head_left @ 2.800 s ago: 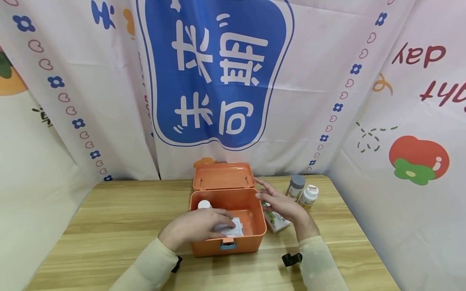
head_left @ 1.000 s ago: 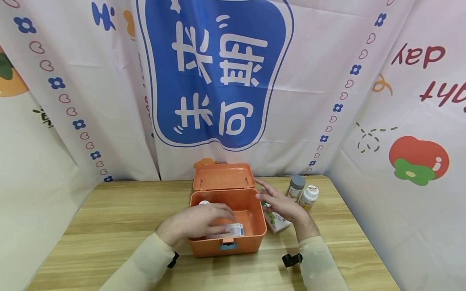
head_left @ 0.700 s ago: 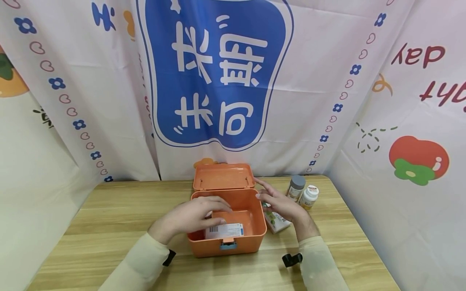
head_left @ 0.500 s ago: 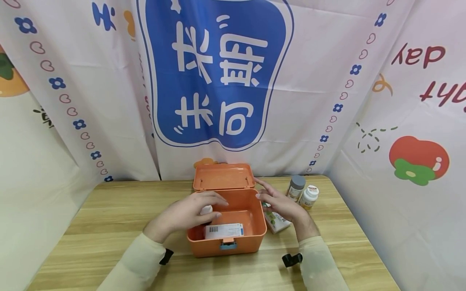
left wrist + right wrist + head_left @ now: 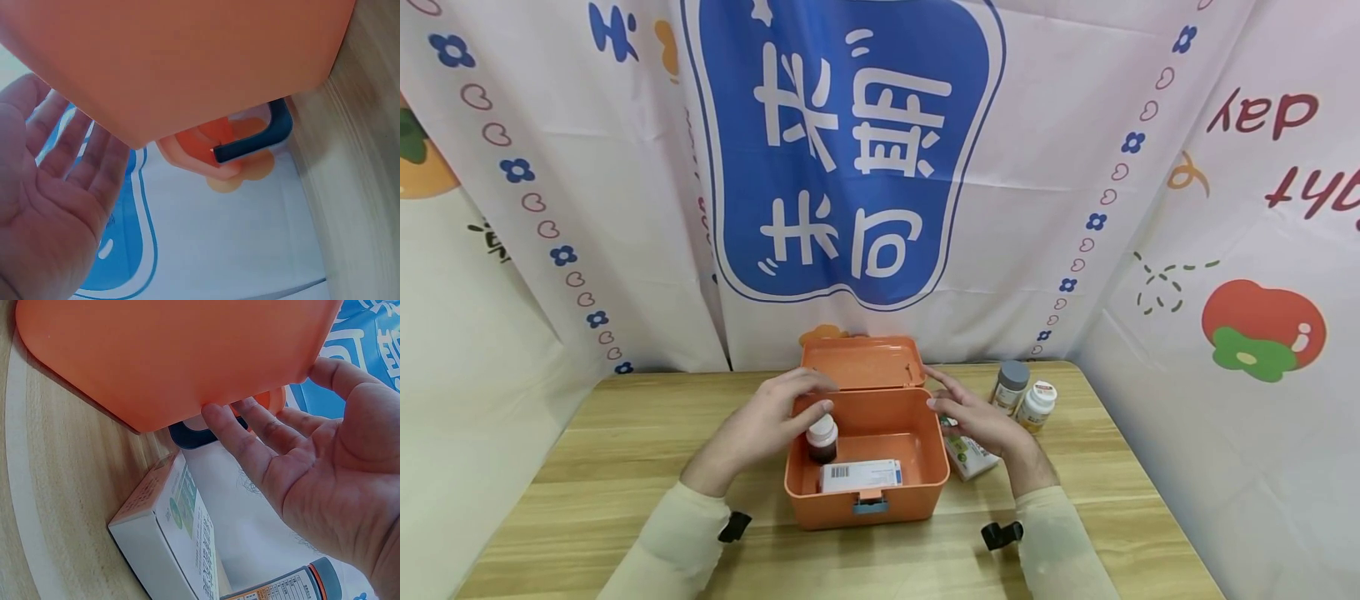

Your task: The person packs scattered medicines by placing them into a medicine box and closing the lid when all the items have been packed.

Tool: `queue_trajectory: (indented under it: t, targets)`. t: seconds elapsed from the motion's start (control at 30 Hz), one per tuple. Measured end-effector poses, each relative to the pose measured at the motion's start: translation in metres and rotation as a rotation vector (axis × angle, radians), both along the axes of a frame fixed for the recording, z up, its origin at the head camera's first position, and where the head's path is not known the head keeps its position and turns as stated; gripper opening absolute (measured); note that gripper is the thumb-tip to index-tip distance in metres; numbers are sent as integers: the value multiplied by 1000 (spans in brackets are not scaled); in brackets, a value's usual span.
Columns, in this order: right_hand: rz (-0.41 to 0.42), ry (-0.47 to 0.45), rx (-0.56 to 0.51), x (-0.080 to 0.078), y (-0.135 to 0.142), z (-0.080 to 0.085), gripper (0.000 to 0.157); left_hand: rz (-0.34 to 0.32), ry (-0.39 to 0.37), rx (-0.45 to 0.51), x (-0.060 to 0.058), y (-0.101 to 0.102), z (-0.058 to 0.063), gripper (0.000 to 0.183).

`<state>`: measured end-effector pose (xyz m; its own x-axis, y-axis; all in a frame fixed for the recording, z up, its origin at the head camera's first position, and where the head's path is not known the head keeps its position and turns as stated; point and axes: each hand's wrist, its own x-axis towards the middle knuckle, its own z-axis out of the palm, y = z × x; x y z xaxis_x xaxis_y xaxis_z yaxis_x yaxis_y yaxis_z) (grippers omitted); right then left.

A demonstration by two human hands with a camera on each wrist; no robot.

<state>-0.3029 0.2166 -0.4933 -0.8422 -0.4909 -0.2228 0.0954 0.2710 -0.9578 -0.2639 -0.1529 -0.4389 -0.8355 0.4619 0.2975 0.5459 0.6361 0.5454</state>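
Note:
An orange lidded storage box (image 5: 906, 504) stands on the table, its lid (image 5: 863, 364) tipped back. Inside, a dark bottle with a white cap (image 5: 822, 440) is upright at the left, and a white medicine carton (image 5: 861, 475) lies along the front. My left hand (image 5: 763, 423) is at the box's left rear rim, fingers extended and nothing in them; in the left wrist view this hand (image 5: 56, 194) is beside the outer wall. My right hand (image 5: 981, 423) touches the right rear rim with thumb and fairly straight fingers; the right wrist view shows the hand (image 5: 337, 469) at that corner.
Right of the box lies a white-and-green carton (image 5: 972, 458), close under my right hand. Behind it stand a grey-capped bottle (image 5: 1011, 385) and a white bottle (image 5: 1037, 406). A printed curtain (image 5: 1015, 250) hangs along the table's back edge.
My left hand has risen out of the box and moved left and back to its rim. The white carton and the capped bottle inside are uncovered. My right hand has stayed in place.

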Motion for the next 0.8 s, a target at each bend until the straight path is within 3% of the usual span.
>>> queue_trajectory:
  t: [0.17,0.43,0.8]
  targets:
    - [-5,-4,8,0,0,0,68,52,-4,91,-4,-5,-4,23]
    - [-1,-3,1,-1,0,0,69,171,-97,201,-9,-9,-10,23]
    - [-1,0,7,-1,0,0,69,286,-136,263,-15,-12,-21,30]
